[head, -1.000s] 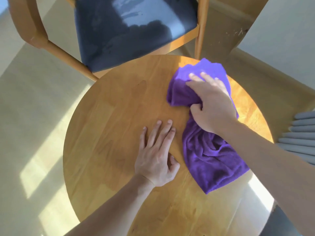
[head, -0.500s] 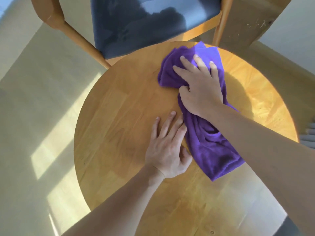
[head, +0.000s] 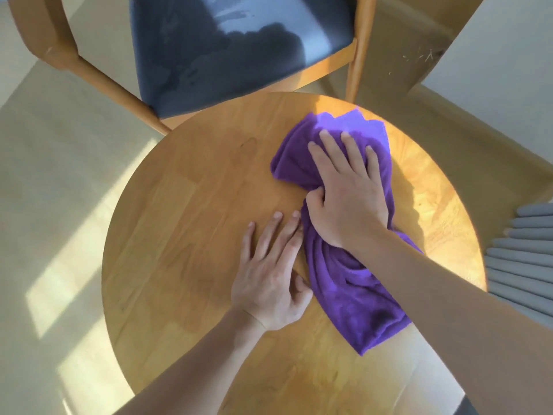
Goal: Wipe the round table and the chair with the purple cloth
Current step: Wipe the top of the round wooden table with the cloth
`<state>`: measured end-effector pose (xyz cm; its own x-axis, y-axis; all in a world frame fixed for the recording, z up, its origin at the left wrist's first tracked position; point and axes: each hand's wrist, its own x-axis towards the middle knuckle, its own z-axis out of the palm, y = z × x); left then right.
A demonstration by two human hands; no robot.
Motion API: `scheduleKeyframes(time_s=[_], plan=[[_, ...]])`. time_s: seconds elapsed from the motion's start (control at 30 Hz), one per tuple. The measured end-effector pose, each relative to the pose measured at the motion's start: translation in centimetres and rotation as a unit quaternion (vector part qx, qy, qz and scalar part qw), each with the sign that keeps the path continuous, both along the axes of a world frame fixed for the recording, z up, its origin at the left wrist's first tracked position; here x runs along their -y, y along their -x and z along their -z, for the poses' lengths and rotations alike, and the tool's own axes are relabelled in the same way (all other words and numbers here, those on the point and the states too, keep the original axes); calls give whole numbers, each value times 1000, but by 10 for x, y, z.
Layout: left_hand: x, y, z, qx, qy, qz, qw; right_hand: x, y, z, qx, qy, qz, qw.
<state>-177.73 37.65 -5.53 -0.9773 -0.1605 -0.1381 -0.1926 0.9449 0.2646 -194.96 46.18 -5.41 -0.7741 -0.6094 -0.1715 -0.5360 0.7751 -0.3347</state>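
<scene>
Right hand [head: 347, 196] pressing the purple cloth [head: 347, 283] on the far-right part of the round table [head: 185, 235], grip closed on a bunched fold. Left hand [head: 269, 283] flat, open, bracing the table beside the cloth. Suggest flattening the cloth, overlapping strokes to the rim. Chair [head: 239, 49] not yet wiped.

The chair [head: 239, 49] is cut off at the top edge, and the right hand [head: 347, 193] hides part of the purple cloth [head: 353, 289].

Purple cloth [head: 344, 283], honey-coloured wood-grain round table [head: 191, 223], dark navy seat on tan wooden chair [head: 227, 55]
</scene>
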Motion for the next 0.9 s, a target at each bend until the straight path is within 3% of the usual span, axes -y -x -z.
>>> scheduleKeyframes(time_s=[0.23, 0.4, 0.5, 0.7, 0.8, 0.9], plan=[[3, -2, 2, -27, -73, -45, 996, 24, 10, 3, -17, 12, 30, 999], [53, -6, -2, 10, 3, -162, 987, 25, 4, 3, -19, 35, 45, 998], [77, -13, 2, 21, 29, -158, 987, 26, -25, 2, -9, 26, 85, 996], [76, -10, 5, 25, 38, -155, 987, 17, -52, 5, 15, 5, -183, 983], [77, -10, 7, 12, 33, -156, 987, 24, -26, 6, 24, 6, -223, 975], [77, -9, 7, 5, 35, -163, 986, 65, 6, 6, 0, 12, -166, 986]])
